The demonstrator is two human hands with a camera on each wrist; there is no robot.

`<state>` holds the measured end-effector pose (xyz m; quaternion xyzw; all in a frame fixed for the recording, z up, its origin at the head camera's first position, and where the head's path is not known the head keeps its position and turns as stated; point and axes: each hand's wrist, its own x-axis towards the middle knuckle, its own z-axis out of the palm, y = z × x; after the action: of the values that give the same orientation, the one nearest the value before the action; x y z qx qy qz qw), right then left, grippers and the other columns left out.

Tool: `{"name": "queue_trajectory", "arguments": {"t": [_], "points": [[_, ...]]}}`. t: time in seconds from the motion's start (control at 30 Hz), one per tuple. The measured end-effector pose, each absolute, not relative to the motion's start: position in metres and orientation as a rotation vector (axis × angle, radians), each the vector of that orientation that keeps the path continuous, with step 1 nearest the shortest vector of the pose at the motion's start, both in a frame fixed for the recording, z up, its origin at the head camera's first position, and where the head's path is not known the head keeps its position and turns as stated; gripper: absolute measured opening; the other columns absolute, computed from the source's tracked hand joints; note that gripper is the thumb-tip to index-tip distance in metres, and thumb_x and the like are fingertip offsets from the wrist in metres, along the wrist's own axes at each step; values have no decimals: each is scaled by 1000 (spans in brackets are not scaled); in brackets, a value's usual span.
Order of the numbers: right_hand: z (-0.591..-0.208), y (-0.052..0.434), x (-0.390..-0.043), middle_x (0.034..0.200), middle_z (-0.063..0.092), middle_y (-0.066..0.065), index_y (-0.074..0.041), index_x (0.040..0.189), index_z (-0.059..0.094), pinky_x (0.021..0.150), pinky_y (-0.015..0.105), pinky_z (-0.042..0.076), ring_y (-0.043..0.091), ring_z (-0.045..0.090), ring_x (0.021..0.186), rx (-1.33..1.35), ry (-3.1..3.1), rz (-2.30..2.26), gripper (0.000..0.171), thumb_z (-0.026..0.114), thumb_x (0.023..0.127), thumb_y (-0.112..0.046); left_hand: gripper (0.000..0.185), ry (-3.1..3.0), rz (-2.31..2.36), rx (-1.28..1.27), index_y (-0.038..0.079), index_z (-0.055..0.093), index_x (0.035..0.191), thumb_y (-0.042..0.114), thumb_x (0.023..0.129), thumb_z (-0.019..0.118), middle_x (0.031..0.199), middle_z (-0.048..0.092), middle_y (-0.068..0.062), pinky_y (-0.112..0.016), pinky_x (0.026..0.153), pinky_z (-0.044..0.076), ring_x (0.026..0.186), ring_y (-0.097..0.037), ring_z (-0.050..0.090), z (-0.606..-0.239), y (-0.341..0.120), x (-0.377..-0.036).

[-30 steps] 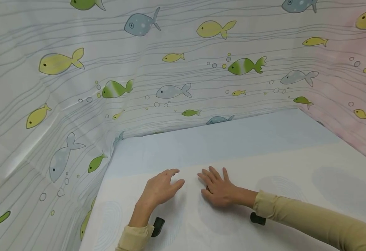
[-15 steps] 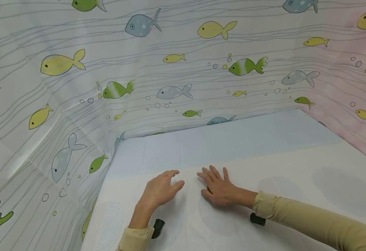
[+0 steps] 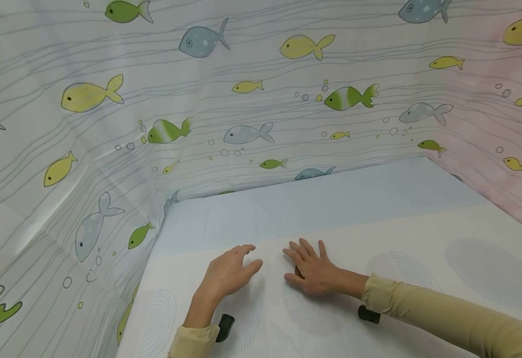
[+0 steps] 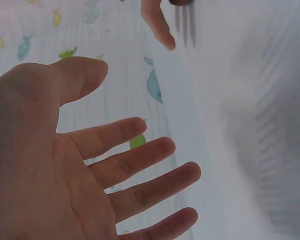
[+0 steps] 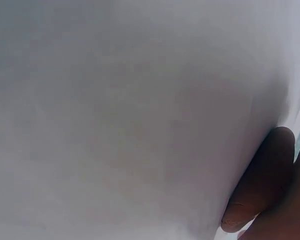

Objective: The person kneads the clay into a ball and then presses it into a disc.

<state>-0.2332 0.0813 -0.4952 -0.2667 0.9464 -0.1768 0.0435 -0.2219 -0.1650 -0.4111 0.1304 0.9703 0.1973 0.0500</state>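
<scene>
The left hand (image 3: pixel 227 271) hovers or rests lightly near the middle of the pale white cloth with faint grey shell prints (image 3: pixel 422 258) that covers the bench, its fingers (image 4: pixel 140 165) spread and relaxed, holding nothing; the left wrist view shows the palm open with gaps between the fingers. Just beside it, not touching, the right hand (image 3: pixel 314 271) lies palm-down and flat on the same cloth, fingers straight and slightly fanned, gripping nothing (the right wrist view gives only a blurred fingertip (image 5: pixel 262 185) against white fabric). Both forearms wear beige long sleeves (image 3: pixel 444 313), each with a small black wrist-worn device (image 3: pixel 225 325) at the cuff. A white curtain printed with yellow, green and blue fish (image 3: pixel 243 99) rises behind and to both sides of the bench, meeting the cloth along its far edge.
</scene>
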Motion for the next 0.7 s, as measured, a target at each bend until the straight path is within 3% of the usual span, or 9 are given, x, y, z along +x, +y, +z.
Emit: {"name": "queue_trajectory", "arguments": {"t": [0.43, 0.7], "points": [[-481, 79, -238, 159, 27, 16, -11, 153, 31, 110, 73, 5, 40, 17, 148, -796, 2872, -546, 63, 44, 103, -47, 49, 2939, 659, 398, 14, 61, 135, 44, 97, 55, 138, 59, -9, -56, 98, 46, 126, -32, 56, -417, -170, -231], [-463, 96, -253, 152, 39, 15, -10, 151, 36, 111, 71, 13, 35, 31, 144, -769, 2842, -676, 60, 45, 104, -46, 48, 2944, 710, 364, 17, 61, 135, 45, 96, 56, 139, 58, -8, -56, 98, 45, 127, -32, 55, -427, -178, -237]]}}
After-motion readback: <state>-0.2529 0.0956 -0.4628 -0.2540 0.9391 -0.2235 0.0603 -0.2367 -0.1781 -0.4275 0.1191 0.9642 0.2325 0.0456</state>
